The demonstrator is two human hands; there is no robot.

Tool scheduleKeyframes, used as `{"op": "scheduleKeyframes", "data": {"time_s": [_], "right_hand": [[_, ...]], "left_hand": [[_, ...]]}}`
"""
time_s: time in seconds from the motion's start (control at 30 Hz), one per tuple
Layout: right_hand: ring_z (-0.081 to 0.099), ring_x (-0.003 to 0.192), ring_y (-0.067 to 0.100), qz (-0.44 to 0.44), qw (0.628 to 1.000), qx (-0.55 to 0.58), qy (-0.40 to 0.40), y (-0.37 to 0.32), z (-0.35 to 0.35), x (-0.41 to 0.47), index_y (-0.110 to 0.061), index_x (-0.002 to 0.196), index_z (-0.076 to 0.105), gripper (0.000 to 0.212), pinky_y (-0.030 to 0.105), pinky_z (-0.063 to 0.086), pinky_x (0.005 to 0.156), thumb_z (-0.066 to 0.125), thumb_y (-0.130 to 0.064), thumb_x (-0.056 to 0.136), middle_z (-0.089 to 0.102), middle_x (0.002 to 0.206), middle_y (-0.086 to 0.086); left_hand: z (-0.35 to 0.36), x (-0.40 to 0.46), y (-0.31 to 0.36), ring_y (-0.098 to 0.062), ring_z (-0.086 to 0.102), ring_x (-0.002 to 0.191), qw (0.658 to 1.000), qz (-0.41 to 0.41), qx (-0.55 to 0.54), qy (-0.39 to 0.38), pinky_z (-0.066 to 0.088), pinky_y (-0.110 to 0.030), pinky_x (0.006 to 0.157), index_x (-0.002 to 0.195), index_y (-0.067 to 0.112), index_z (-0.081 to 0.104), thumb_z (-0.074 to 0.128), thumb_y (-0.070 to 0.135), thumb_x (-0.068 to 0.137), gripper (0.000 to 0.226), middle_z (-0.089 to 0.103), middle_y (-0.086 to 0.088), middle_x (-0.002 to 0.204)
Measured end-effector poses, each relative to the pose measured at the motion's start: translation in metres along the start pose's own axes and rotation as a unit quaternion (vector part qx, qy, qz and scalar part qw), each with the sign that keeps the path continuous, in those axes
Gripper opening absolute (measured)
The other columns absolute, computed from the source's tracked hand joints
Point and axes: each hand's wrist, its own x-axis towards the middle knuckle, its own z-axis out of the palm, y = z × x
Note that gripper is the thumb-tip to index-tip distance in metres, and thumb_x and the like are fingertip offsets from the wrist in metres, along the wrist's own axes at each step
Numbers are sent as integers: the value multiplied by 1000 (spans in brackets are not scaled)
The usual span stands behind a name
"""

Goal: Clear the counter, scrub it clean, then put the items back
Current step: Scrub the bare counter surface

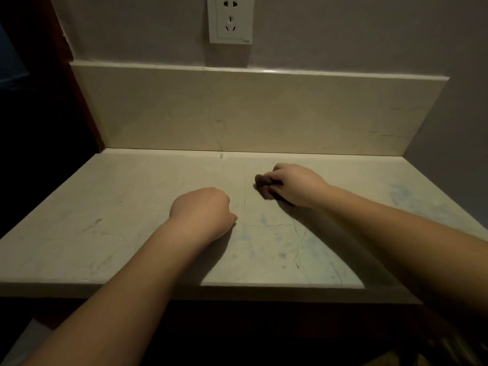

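At the far left, a dark wooden frame (79,101) borders the pale stone counter (105,207). The counter surface carries faint hairline veins and scuff marks, with bluish smears toward its right half.

The left hand (203,212) rests on the counter, slightly left of centre. Its fingers are curled under into a loose fist, and no object is visible in its grip; the fingertips themselves are hidden beneath the hand. The left forearm extends back over the counter's front edge.

On the wall above, a white socket (230,19) sits over the raised stone backsplash (237,109), which runs along the counter's rear edge.

The right hand (293,183) lies right of centre and nearer the backsplash, apart from the left hand. Its fingers are curled around a small dark scrubbing pad (264,184), which protrudes from the left side of the hand and touches the counter surface. The pad's exact material cannot be determined in the dim light.
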Motion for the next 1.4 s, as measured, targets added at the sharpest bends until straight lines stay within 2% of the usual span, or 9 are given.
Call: {"op": "scheduleKeyframes", "data": {"time_s": [0.13,0.3,0.4,0.57,0.67,0.83,0.97,1.2,1.4], "right_hand": [[56,101,27,7,1000,2,-6,6,4,30,-26,109,69,24,31,40,75,52,-28,92,57,106,4],[53,92,21,-92,993,-13,-68,-9,-7,-8,-32,121,62,29,33,44,73,49,-35,95,55,104,-1],[53,91,21,-103,992,-23,-66,-15,-7,-10,-34,122,61,29,33,44,71,48,-36,96,55,103,-1],[56,89,26,-22,999,-2,-29,-15,6,52,-26,104,68,24,35,45,69,48,-34,93,52,91,0],[53,83,26,61,998,-6,-20,-14,15,93,-22,103,69,25,29,36,63,47,-30,94,54,87,1],[59,80,23,154,988,-5,-29,-8,17,128,-17,90,70,16,26,43,65,55,-19,87,65,84,-3],[53,90,24,176,983,-44,-39,16,10,124,-16,95,67,17,28,46,74,51,-14,89,59,92,-1],[58,75,25,224,973,-57,4,105,6,86,-25,89,71,13,25,41,62,61,-32,83,65,81,-2],[54,77,24,215,976,-38,8,120,-2,70,-23,86,65,12,26,37,60,53,-22,88,64,85,-1]], "left_hand": [[0,9,8,-20,58,85,1000,2,6,10,54,-38,81,106,21,64,54,44,92,28,58,1,94],[2,20,10,-21,57,89,1000,-14,-3,-22,53,-37,82,107,21,60,50,48,94,31,57,0,94],[4,24,11,-21,58,88,999,-21,4,-32,52,-34,78,105,22,62,47,51,95,35,57,0,91],[0,27,17,-23,58,89,998,-31,30,-37,46,-32,71,105,20,64,45,50,96,36,58,-1,90],[-3,28,18,-23,57,86,998,-35,36,-35,45,-32,70,101,20,65,45,49,97,35,56,-1,85],[-5,27,22,-23,51,81,998,-39,49,-28,41,-32,69,88,21,57,43,47,99,31,48,0,75],[-4,24,20,-23,50,84,998,-30,54,-13,39,-31,70,101,22,64,42,48,99,34,50,1,85],[-3,22,17,-22,48,83,998,-21,54,-10,38,-31,69,99,22,64,40,47,99,34,49,1,85],[-1,22,22,-23,51,83,998,-11,62,-12,40,-30,69,99,19,62,39,39,102,31,45,2,77]]}}
